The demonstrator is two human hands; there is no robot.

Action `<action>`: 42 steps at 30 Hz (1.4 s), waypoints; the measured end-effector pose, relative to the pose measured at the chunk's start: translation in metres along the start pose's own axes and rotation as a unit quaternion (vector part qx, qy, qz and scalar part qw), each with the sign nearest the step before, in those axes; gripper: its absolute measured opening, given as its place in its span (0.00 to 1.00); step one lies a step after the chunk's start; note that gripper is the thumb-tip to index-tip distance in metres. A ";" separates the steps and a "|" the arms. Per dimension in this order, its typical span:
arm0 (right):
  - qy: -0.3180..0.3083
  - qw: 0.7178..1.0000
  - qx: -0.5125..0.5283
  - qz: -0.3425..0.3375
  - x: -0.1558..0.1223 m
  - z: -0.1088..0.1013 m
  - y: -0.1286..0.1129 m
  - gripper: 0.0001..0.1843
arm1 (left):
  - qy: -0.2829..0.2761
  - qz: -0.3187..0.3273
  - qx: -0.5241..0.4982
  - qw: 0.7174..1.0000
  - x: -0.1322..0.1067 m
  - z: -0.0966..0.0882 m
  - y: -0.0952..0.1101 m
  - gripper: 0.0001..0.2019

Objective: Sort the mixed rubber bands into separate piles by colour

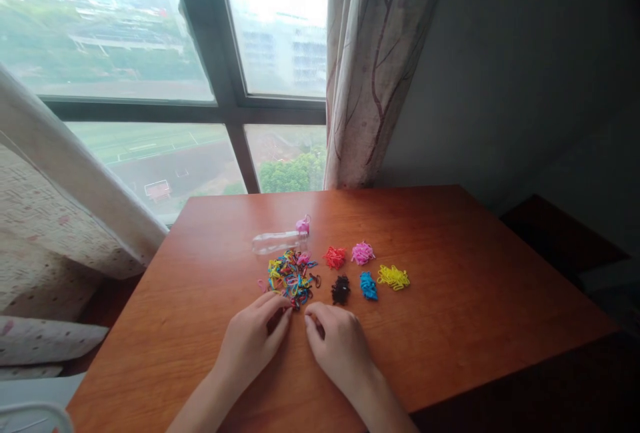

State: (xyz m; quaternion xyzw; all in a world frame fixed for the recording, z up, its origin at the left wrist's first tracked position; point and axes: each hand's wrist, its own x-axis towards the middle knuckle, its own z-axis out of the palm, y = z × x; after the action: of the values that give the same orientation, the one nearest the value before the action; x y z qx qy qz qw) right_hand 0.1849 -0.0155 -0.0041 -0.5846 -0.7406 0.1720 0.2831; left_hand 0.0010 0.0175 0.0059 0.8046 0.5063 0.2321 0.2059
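A mixed pile of small coloured rubber bands lies on the table in front of my hands. My left hand is at the pile's near edge, thumb and fingertips pinched close to some dark and red bands; what sits between them is too small to make out. Just to its right, my right hand has thumb and index finger curled together, and anything in them is hidden. Sorted heaps lie right of the pile: red bands, pink bands, black bands, blue bands and yellow bands.
Behind the mixed pile a clear plastic bottle lies on its side, with a pink cap at its right end. The brown wooden table reaches back to a window, with a curtain beside it.
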 end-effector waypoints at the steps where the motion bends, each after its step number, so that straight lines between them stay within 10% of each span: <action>1: 0.000 1.000 -0.006 -0.002 0.000 0.002 0.000 0.07 | 0.001 0.000 -0.001 1.000 0.000 0.000 0.000 0.08; 29: 0.009 1.000 -0.016 -0.018 -0.003 0.000 -0.001 0.08 | 0.085 -0.086 0.076 0.990 0.016 -0.027 -0.018 0.10; 42: 0.006 1.000 -0.011 -0.015 -0.004 0.000 -0.001 0.08 | 0.023 -0.108 0.151 0.982 0.031 -0.037 -0.014 0.09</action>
State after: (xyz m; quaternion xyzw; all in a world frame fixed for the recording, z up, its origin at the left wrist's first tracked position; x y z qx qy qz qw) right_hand 0.1848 -0.0196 -0.0040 -0.5781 -0.7491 0.1556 0.2837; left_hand -0.0188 0.0548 0.0324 0.7618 0.6237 0.1476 0.0943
